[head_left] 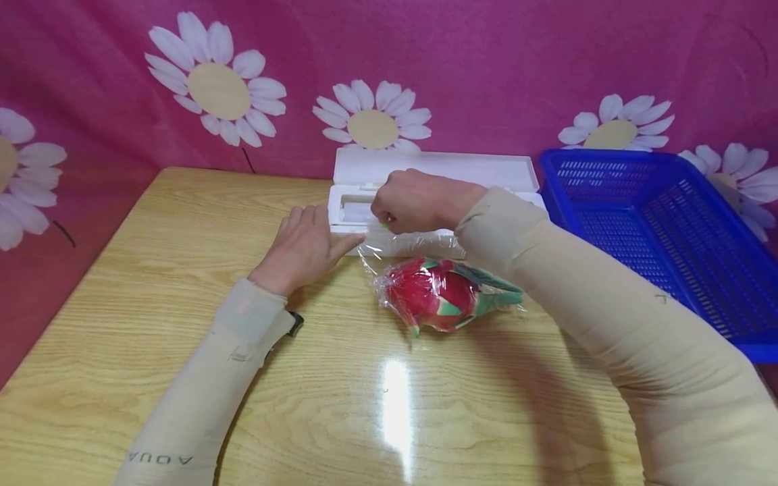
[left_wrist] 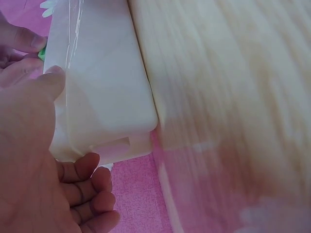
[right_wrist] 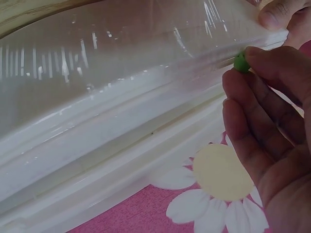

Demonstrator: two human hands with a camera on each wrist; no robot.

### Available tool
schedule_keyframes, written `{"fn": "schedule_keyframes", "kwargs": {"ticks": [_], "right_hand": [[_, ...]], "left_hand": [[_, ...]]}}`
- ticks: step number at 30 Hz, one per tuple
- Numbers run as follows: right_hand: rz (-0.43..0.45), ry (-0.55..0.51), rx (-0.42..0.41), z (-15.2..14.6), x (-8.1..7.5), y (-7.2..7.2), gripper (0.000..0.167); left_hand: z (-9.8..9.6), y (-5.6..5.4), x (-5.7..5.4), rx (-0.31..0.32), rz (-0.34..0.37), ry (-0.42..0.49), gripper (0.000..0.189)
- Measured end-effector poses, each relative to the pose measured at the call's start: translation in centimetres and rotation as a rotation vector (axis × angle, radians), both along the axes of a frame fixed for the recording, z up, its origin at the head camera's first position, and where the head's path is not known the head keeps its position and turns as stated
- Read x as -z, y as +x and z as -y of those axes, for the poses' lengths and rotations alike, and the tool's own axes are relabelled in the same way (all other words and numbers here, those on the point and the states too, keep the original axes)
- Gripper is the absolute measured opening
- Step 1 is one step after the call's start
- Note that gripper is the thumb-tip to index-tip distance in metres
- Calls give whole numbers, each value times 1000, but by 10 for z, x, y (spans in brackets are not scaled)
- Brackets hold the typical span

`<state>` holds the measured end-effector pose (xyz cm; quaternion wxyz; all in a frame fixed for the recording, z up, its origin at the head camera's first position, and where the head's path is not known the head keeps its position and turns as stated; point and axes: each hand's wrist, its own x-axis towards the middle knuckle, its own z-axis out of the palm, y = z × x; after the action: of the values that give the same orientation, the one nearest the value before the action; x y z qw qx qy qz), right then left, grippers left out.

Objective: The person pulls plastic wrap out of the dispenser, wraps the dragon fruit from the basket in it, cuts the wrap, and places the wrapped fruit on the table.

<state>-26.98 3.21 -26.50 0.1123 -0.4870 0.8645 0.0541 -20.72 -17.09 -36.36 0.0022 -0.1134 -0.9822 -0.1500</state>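
Observation:
A long white cling film dispenser (head_left: 395, 246) lies at the back of the table with its lid (head_left: 434, 170) raised. My right hand (head_left: 413, 201) pinches a small green slider knob (right_wrist: 240, 64) between thumb and fingers, near the dispenser's left end. At that end my left hand (head_left: 298, 246) holds the corner, thumb on the front upper edge and fingers (left_wrist: 87, 167) against the end face. Clear film (right_wrist: 92, 53) stretches over the dispenser's front. In front lies a red dragon fruit (head_left: 439, 293) with green tips, wrapped in film bunched at its left end.
A blue plastic basket (head_left: 626, 256) stands to the right of the dispenser, close to my right sleeve (head_left: 583, 290). Behind the wooden table (head_left: 328, 405) hangs a pink cloth (head_left: 486, 74) with white flowers.

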Motion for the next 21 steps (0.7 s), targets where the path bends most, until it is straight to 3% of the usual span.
{"fn": "schedule_keyframes", "kwargs": {"ticks": [21], "right_hand": [[26, -6, 57, -21, 0, 1, 14]], "left_hand": [[0, 1, 0, 4, -4, 8, 72]]}}
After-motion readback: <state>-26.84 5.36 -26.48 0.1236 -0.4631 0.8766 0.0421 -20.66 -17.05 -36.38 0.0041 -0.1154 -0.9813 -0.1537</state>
